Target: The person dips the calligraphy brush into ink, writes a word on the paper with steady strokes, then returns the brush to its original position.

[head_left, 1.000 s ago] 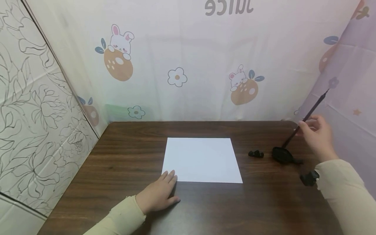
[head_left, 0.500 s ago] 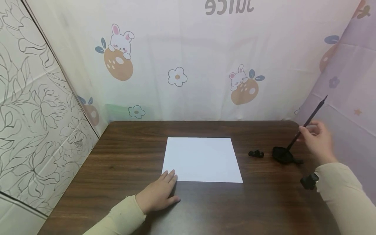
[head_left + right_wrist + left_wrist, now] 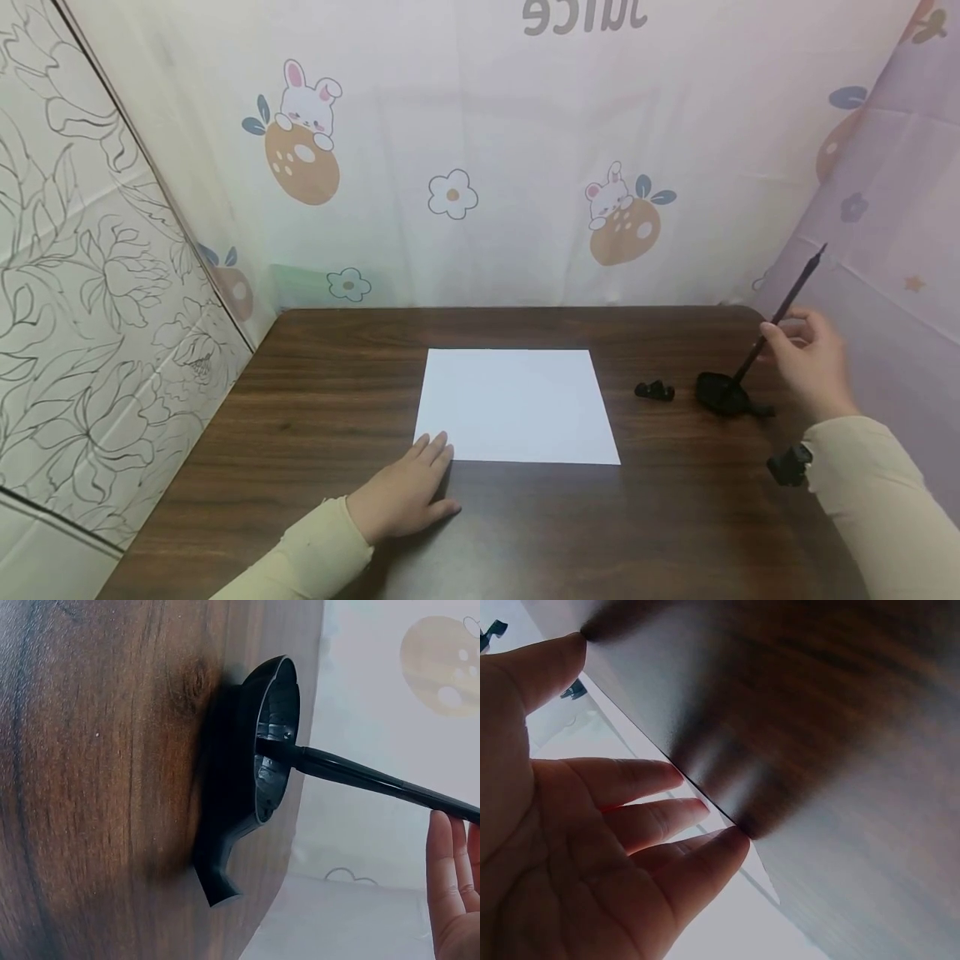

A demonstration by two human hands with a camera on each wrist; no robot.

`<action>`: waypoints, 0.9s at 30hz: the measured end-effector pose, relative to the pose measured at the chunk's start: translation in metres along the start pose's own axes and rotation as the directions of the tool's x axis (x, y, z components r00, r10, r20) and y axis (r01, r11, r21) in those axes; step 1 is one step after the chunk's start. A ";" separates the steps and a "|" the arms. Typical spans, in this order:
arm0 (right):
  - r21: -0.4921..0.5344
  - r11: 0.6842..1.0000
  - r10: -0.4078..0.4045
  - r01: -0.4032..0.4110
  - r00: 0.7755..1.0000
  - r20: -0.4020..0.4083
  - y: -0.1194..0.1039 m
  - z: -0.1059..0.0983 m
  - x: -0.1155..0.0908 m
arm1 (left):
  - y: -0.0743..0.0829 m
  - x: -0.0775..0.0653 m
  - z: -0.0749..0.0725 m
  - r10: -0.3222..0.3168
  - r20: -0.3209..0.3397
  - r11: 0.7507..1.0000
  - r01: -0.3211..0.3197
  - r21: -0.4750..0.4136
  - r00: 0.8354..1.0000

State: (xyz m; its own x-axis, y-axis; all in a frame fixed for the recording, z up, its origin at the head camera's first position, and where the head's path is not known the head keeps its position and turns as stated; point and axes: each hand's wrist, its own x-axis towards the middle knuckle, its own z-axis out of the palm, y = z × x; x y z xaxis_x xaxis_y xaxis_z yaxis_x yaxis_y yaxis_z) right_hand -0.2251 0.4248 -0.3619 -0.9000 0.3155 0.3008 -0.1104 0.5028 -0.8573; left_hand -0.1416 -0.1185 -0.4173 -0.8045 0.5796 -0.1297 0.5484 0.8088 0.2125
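A slim dark writing brush (image 3: pixel 793 293) stands tilted at the right of the table, pinched partway up its shaft by my right hand (image 3: pixel 813 362). Its bristle end dips inside a black ink dish (image 3: pixel 722 395) with a short handle; the right wrist view shows the brush (image 3: pixel 360 776) entering the dish's hollow (image 3: pixel 264 810). My left hand (image 3: pixel 405 492) lies with straight fingers on the lower left corner of a blank white sheet of paper (image 3: pixel 517 408). In the left wrist view, the fingertips of that hand (image 3: pixel 592 840) touch down along the paper's edge.
Between the paper and the dish sits a small black brush rest (image 3: pixel 655 391). All this stands on a dark wooden table (image 3: pixel 315 400). A printed curtain (image 3: pixel 517 125) hangs behind it, and a flower-patterned panel (image 3: pixel 97 250) rises at the left.
The right hand has lowered slightly, and the brush has gone down into the dish, its top end shifting a little left. The left hand and paper stay put.
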 end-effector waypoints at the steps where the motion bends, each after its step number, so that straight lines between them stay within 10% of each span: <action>1: -0.012 1.000 -0.013 0.013 1.000 0.002 -0.001 0.001 0.000 | 0.000 0.000 -0.001 0.002 -0.002 1.000 -0.002 -0.002 1.000; 27: 0.105 0.992 -0.070 0.069 0.997 0.009 -0.017 0.021 0.002 | -0.002 0.000 0.000 -0.004 0.007 1.000 0.004 -0.019 1.000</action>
State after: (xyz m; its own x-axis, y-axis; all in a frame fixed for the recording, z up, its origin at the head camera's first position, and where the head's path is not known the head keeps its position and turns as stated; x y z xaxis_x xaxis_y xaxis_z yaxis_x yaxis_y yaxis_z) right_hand -0.2340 0.4002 -0.3550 -0.8937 0.2723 0.3566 -0.2156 0.4364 -0.8735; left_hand -0.1425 -0.1198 -0.4181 -0.8052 0.5769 -0.1373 0.5405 0.8092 0.2305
